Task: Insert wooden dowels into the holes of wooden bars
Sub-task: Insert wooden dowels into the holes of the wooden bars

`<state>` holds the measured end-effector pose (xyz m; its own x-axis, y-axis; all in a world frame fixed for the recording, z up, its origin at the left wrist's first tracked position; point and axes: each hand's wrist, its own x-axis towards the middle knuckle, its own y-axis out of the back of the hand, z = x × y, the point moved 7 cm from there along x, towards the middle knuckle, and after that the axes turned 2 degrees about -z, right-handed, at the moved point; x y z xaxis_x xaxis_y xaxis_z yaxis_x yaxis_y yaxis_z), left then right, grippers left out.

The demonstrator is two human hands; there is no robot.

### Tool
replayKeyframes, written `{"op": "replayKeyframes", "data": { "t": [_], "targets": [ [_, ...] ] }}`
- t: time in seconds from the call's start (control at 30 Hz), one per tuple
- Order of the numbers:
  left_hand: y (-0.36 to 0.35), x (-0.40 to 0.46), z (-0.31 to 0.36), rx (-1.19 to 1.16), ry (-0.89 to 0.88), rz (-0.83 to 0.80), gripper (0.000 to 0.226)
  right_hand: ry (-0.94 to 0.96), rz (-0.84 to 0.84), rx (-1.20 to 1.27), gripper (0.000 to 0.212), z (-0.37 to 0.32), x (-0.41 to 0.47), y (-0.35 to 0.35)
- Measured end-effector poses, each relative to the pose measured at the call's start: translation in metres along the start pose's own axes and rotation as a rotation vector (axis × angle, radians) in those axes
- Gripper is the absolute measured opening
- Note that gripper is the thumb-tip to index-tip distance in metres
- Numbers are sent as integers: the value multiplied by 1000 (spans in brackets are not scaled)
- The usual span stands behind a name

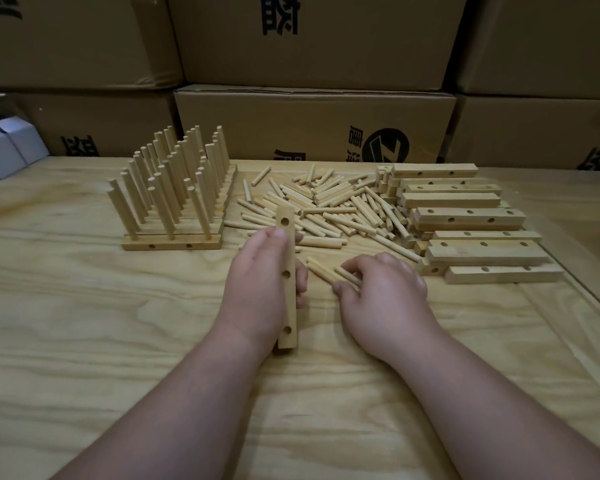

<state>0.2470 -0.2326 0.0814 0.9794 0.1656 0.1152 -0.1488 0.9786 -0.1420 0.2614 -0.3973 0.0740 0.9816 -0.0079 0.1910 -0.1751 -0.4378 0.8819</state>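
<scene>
- Tabletop — pale plywood with bold, wavy grain.
- Cardboard boxes — brown, stacked in a wall along the far edge, printed with black characters and a round black logo.
- Small white boxes at far left, beside the cartons.

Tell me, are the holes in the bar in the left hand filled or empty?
Empty: the bar shows three open holes, no dowels in them.

We see pale, honey-tan wood everywhere: the worktop shows broad, wavy darker grain, while the bar at the frame's centre is plain light wood with three dark round holes. The loose dowels share that pale tan. Behind, the cardboard boxes are brown with black printed characters. At the upper left sit light grey-white boxes.
</scene>
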Motion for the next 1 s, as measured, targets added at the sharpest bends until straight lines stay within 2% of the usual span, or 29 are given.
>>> {"op": "replayKeyframes", "data": {
  "t": [0.07,0.13,0.37,0.47,0.57,0.63,0.7,0.77,0.83,0.9,1.0],
  "targets": [
    [0,1,1,-50,-5,-9,52,-23,34,26,24,1,0,5],
    [0,3,1,-68,-4,-27,56,-33,52,35,23,2,0,6],
    [-6,6,-3,-79,80,-103,33,-33,86,40,20,6,0,8],
    [-6,9,-4,-98,141,-128,27,7,234,126,21,7,-1,20],
    [-7,12,-5,-91,171,-126,22,51,389,348,28,8,-3,37],
    [-7,11,-4,-67,151,-121,23,114,350,490,27,2,-4,36],
    [-7,11,-2,-79,123,-118,23,218,219,550,26,-9,-6,27],
    [-9,12,0,-93,121,-140,22,313,52,548,37,-22,-10,14],
    [-12,12,0,-80,118,-167,21,380,-46,511,51,-29,-12,6],
    [-16,12,-2,-44,107,-208,22,414,-47,488,58,-30,-12,5],
    [-18,11,-6,-22,97,-221,20,372,31,532,48,-23,-7,9]
  ]
}}
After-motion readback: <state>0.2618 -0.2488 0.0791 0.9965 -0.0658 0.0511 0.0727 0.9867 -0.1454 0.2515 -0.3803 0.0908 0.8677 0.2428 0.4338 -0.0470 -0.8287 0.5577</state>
